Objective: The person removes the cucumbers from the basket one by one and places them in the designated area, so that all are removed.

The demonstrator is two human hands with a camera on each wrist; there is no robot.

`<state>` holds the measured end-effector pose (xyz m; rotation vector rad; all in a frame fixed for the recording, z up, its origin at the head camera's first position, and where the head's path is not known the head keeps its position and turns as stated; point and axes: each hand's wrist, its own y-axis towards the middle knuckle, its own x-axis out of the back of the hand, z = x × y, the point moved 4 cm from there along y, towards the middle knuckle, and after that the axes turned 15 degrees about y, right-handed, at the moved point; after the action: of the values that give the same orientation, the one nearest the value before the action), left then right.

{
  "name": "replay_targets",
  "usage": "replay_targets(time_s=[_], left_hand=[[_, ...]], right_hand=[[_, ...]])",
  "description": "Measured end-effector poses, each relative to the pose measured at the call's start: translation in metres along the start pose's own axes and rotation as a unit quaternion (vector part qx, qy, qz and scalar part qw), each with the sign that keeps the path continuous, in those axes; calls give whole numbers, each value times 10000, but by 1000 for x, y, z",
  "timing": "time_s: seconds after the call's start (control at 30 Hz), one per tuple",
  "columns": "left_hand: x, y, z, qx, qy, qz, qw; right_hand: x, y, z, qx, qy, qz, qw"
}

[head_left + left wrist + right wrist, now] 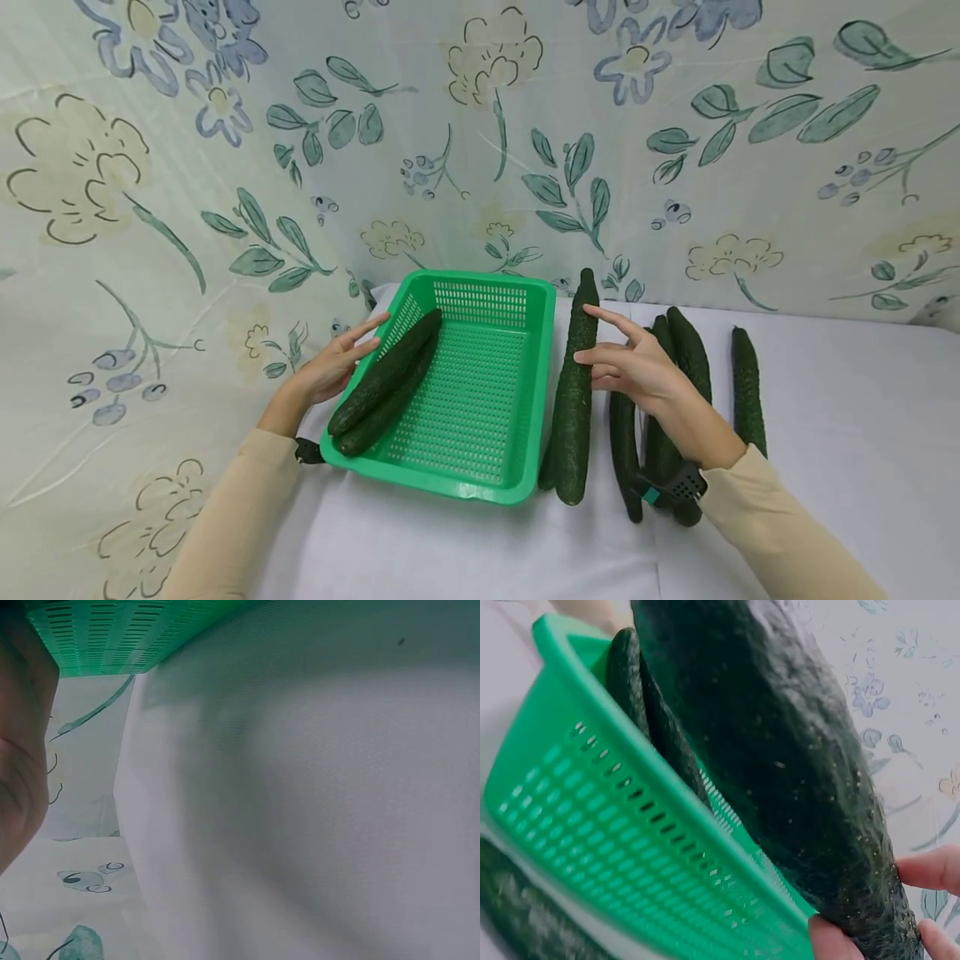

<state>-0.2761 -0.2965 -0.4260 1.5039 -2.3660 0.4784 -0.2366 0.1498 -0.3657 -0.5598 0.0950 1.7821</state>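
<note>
In the head view, my right hand (637, 367) pinches a long dark green cucumber (575, 417) just right of the green plastic basket (550, 375). The right wrist view shows this cucumber (772, 765) raised over the cloth beside the basket rim, thumb on one side and fingertips on the other. Two cucumbers (386, 375) lie side by side along the basket's left wall. My left hand (330, 372) rests against the basket's left rim, its fingers extended. The left wrist view shows only part of that hand (22, 750), beside the basket's slotted wall (112, 637).
Another cucumber (548, 473) lies under the held one, mostly hidden. Several more cucumbers (624, 442) are on the white cloth (847, 417) beneath my right forearm, with a separate cucumber (747, 383) farther right. A floral curtain (480, 150) stands behind.
</note>
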Motion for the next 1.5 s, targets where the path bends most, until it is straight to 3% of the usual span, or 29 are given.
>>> replay_targets(time_s=[0.23,0.8,1.17,1.5], left_hand=[[-2,-2,1,-78,-329,63,9994],[-2,-1,2,-39,-276,56,9996],[0,-1,1,52,-65,4,10000],[-2,1,-1,-42,-286,61,9996]], right_hand=[[20,-4,-2,-33,-69,-72,9999],[64,-14,2,85,174,-106,9998],[101,-21,3,296,-73,-295,9991],[138,-28,7,503,-352,-314,9976]])
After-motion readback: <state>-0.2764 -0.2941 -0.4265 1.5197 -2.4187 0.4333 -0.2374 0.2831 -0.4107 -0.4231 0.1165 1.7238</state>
